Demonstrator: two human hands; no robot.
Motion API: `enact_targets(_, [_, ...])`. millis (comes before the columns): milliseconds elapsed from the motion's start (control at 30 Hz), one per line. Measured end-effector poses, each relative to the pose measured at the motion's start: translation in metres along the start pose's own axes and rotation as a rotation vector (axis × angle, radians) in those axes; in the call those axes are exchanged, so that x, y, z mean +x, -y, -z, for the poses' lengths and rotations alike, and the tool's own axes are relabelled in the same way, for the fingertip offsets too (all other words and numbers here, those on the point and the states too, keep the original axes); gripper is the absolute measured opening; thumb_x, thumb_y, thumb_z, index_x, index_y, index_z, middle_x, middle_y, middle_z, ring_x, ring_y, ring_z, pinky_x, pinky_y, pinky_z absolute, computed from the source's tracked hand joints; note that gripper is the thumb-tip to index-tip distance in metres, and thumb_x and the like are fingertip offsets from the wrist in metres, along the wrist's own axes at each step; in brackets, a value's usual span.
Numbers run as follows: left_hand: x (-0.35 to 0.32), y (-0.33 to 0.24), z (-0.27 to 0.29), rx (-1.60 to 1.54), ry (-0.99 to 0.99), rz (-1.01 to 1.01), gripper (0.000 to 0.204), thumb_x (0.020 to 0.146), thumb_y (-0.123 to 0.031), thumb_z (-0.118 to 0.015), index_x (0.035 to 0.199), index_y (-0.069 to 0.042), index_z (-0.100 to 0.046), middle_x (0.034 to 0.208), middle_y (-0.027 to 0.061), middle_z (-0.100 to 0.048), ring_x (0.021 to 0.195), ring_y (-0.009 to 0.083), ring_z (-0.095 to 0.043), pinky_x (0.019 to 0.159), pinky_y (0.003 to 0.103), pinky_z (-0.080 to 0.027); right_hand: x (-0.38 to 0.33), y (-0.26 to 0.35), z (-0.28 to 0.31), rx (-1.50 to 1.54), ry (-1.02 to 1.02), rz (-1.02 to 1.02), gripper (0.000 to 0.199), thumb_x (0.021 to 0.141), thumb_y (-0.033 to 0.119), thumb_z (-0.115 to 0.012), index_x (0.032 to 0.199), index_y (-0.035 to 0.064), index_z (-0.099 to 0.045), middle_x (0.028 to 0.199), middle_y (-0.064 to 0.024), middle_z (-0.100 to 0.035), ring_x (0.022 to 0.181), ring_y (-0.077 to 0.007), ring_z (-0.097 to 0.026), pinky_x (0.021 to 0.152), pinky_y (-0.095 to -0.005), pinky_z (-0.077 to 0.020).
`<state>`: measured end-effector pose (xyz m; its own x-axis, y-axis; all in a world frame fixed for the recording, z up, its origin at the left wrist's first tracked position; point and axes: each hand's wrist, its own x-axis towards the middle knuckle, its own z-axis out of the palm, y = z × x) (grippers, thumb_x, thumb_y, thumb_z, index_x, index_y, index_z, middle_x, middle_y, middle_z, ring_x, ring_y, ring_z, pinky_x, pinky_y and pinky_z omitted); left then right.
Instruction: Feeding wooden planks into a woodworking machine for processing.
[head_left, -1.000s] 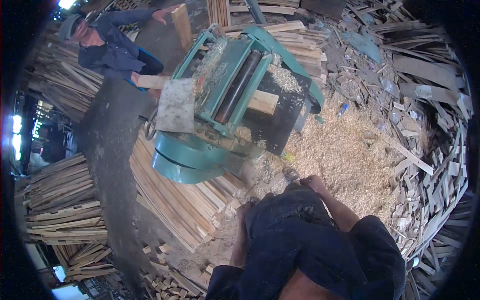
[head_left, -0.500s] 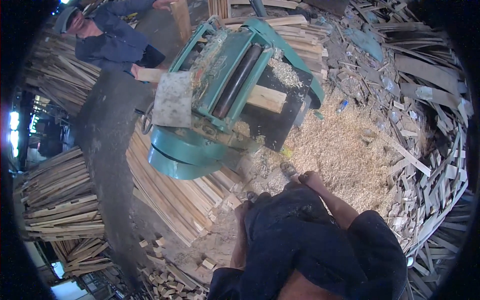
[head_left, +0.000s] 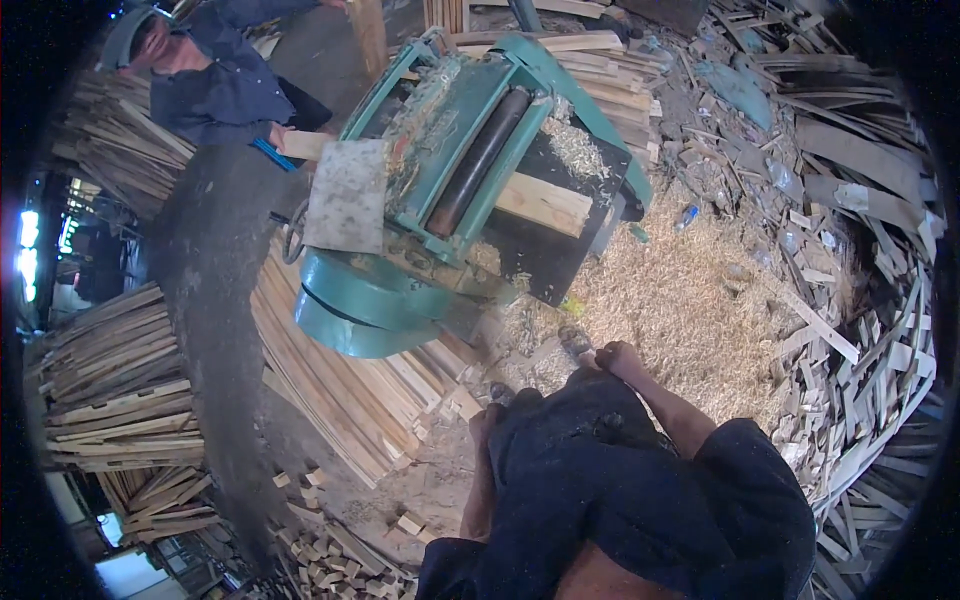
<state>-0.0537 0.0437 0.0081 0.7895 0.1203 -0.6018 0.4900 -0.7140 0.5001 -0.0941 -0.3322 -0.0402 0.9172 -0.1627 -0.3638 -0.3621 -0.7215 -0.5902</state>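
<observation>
Both hands hang empty at the person's sides at lower centre, the curled right hand [head_left: 612, 357] nearer than the left hand [head_left: 487, 415] to the pale wooden board [head_left: 543, 203] emerging above from the green planing machine [head_left: 440, 190], its long axis pointing lower right.

plank [head_left: 545, 203] — pale bare wood, flat rectangular board, lying flat on dark outfeed table of planer [head_left: 470, 190], one end under roller housing, free end toward table's right edge | planer — green, heavy, rounded base, dark roller across top, dusted with shavings, standing amid sawdust, stacked slats beside
</observation>
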Motion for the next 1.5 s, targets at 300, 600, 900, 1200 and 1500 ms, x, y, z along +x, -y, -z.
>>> enact_targets(300, [0.003, 0.026, -0.019, -0.037, -0.018, 0.021, 0.053, 0.079, -0.05, -0.052, 0.081, 0.0, -0.068, 0.069, 0.0177, -0.065, 0.07, 0.0286, -0.065, 0.065, 0.039, -0.048, 0.002, 0.054, 0.056, 0.071, -0.072, -0.114, 0.041, 0.08, 0.033, -0.063, 0.104, 0.0002, -0.06, 0.081, -0.0208, -0.062, 0.08, -0.0358, -0.062, 0.067, -0.0433, -0.0501])
enact_targets(600, [0.0, 0.037, -0.032, -0.088, -0.03, 0.075, 0.049, 0.08, -0.045, -0.054, 0.084, 0.002, -0.067, 0.07, 0.0208, -0.064, 0.067, 0.0305, -0.064, 0.061, 0.04, -0.047, 0.076, 0.097, 0.119, -0.116, -0.152, 0.103, 0.065, 0.078, 0.034, -0.065, 0.129, 0.0016, -0.039, 0.114, -0.0261, -0.052, 0.104, -0.0397, -0.052, 0.087, -0.043, -0.0445])
enact_targets(900, [-0.041, 0.03, -0.03, -0.179, -0.005, 0.158, 0.05, 0.08, -0.043, -0.056, 0.084, 0.006, -0.066, 0.068, 0.0172, -0.064, 0.067, 0.0237, -0.061, 0.062, 0.038, -0.046, 0.183, 0.139, 0.173, -0.268, -0.194, 0.206, 0.091, 0.069, 0.046, -0.071, 0.137, 0.0034, -0.027, 0.132, -0.0214, -0.038, 0.124, -0.0376, -0.035, 0.099, -0.0456, -0.0332])
enact_targets(1200, [-0.085, 0.062, -0.053, -0.397, 0.007, 0.35, 0.044, 0.08, -0.032, -0.054, 0.09, 0.01, -0.062, 0.073, 0.0176, -0.064, 0.068, 0.0186, -0.057, 0.063, 0.035, -0.045, 0.251, 0.151, 0.156, -0.535, -0.183, 0.245, 0.109, 0.062, 0.059, -0.069, 0.143, 0.0108, -0.014, 0.142, -0.021, -0.024, 0.13, -0.0419, -0.022, 0.103, -0.0568, -0.0196])
enact_targets(1500, [-0.105, 0.05, -0.058, -0.461, -0.009, 0.372, 0.044, 0.08, -0.033, -0.058, 0.092, 0.009, -0.064, 0.074, 0.0133, -0.064, 0.067, 0.0163, -0.056, 0.061, 0.032, -0.045, 0.26, 0.139, 0.137, -0.592, -0.368, 0.295, 0.104, 0.062, 0.055, -0.071, 0.14, 0.0095, -0.021, 0.133, -0.0244, -0.03, 0.116, -0.0397, -0.036, 0.091, -0.0543, -0.0314])
